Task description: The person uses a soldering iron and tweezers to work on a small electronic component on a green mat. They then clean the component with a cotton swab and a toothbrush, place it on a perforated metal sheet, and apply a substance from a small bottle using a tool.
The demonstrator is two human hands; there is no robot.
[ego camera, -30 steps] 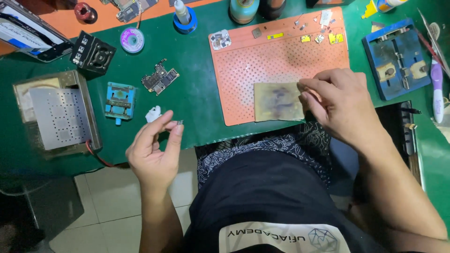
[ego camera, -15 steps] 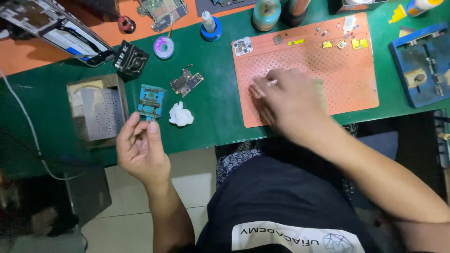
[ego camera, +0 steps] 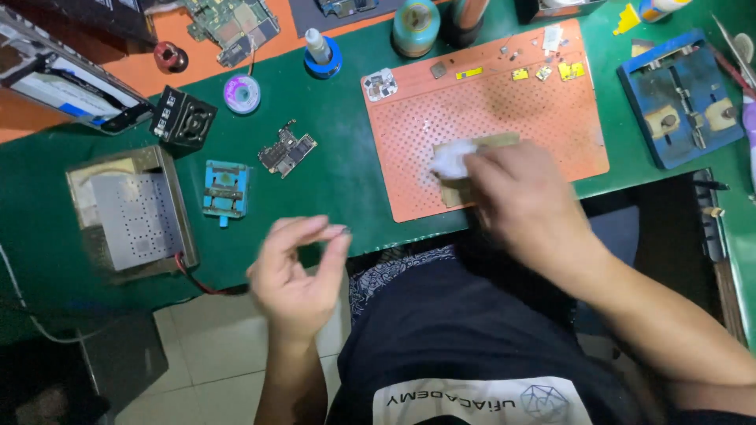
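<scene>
Two hands, one job — your right hand (ego camera: 516, 193) pinches a white wad (ego camera: 452, 160) against the tan plate (ego camera: 472, 169) on the orange mat (ego camera: 488, 110). Wipe with light, even strokes; your left hand (ego camera: 299, 271) hovers loosely curled, apparently empty — bring it over to steady the plate.

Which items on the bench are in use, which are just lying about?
In use:
- right hand
- white wad
- tan plate
- orange perforated mat

Lying about:
- left hand, held off the bench
- loose circuit board
- blue fixture
- solder wick spool
- metal stencil box
</scene>
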